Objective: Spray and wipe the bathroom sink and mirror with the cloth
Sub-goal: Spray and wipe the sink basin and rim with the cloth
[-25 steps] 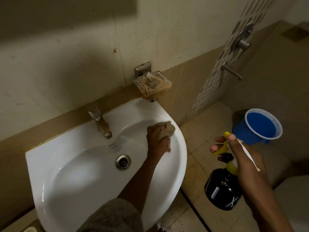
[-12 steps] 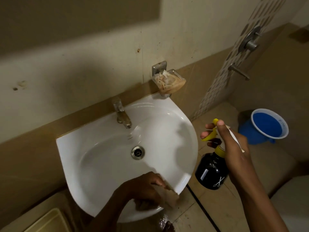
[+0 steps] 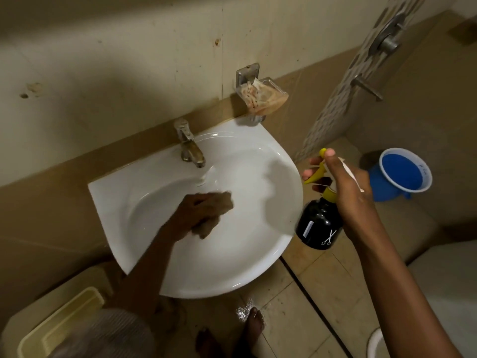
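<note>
Fingers (image 3: pixel 204 202) of the left hand (image 3: pixel 192 215) clutch a brown cloth (image 3: pixel 215 214) inside the white sink (image 3: pixel 258 254) basin, below the faucet (image 3: pixel 189 144). Right hand (image 3: pixel 346 192) grips a black spray bottle (image 3: pixel 318 227) just beside the sink's right rim.

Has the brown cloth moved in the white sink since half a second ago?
Yes. The brown cloth went from the white sink's front rim up to the middle, toward the metal tap.
</note>
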`<move>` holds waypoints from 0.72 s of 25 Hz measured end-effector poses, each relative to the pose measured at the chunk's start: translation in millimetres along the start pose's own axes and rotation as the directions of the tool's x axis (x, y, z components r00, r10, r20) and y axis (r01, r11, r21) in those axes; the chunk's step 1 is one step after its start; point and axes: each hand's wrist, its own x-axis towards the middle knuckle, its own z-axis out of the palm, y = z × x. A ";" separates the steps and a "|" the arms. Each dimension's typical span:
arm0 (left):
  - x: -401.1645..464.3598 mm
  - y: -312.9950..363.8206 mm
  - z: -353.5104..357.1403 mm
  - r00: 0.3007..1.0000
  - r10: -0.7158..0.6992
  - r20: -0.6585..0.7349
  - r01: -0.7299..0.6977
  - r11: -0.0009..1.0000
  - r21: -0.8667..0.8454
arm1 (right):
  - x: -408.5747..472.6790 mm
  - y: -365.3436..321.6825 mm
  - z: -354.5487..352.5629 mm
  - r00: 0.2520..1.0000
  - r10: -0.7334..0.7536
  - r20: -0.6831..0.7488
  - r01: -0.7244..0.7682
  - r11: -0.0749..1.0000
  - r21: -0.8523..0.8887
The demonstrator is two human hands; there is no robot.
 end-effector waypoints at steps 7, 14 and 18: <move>83.3 9.1 90.1 0.991 -0.001 -0.137 -0.013 0.994 -0.105 | -15.4 13.3 -30.4 0.999 -0.018 -0.042 0.016 0.998 -0.063; 23.4 -25.1 85.0 0.957 -0.059 0.284 0.006 0.983 0.186 | -25.4 21.2 -20.0 0.999 -0.013 -0.042 0.012 1.000 -0.021; -41.0 -28.4 33.5 0.894 -0.198 0.402 -0.022 0.876 0.481 | -35.3 1.7 9.1 0.999 -0.018 0.029 0.017 1.000 0.011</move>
